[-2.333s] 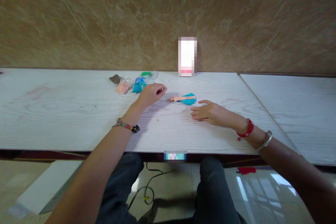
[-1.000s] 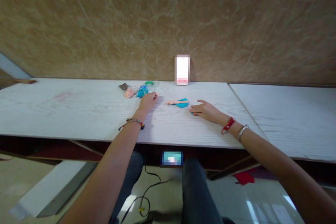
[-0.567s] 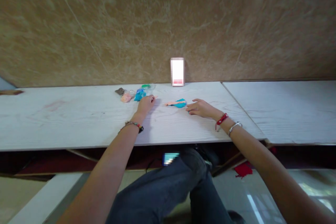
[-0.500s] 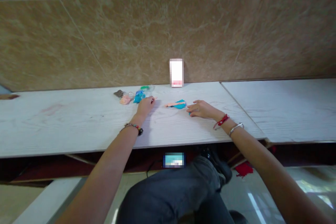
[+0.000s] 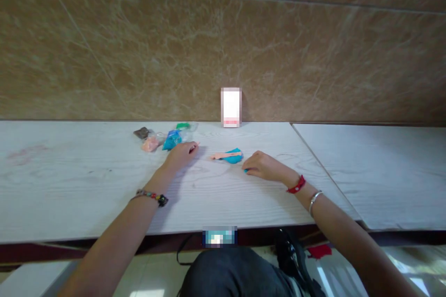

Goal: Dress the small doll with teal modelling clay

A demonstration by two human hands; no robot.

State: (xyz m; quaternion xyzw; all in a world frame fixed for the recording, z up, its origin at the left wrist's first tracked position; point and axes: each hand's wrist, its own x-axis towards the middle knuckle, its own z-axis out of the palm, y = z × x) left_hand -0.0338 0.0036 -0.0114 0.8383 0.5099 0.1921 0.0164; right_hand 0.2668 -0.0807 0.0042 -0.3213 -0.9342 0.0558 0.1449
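A flat blue modelling clay shape [image 5: 234, 158] lies on the white table, with a long pink clay strip [image 5: 223, 155] across it that sticks out to the left. My left hand [image 5: 179, 155] is closed just left of this shape, a small pink clay piece [image 5: 198, 143] showing at its fingertips. To the right, my right hand [image 5: 267, 166] rests on the table with its fingers drawn together over a small blue clay piece [image 5: 245, 171], most of which is hidden. Neither hand touches the blue and pink shape.
Behind my left hand lie bags of blue clay [image 5: 172, 140], pink clay [image 5: 150, 144], green clay [image 5: 182, 125] and a brown one [image 5: 142, 132]. A blurred-out upright phone-like object [image 5: 231, 107] leans against the marbled wall. Another blurred screen [image 5: 219, 236] sits at the table's front edge.
My right hand's fingers, spread earlier, have drawn together around the blue piece. My left hand stays closed near the bags. The camera view has shifted, and my legs below have moved.
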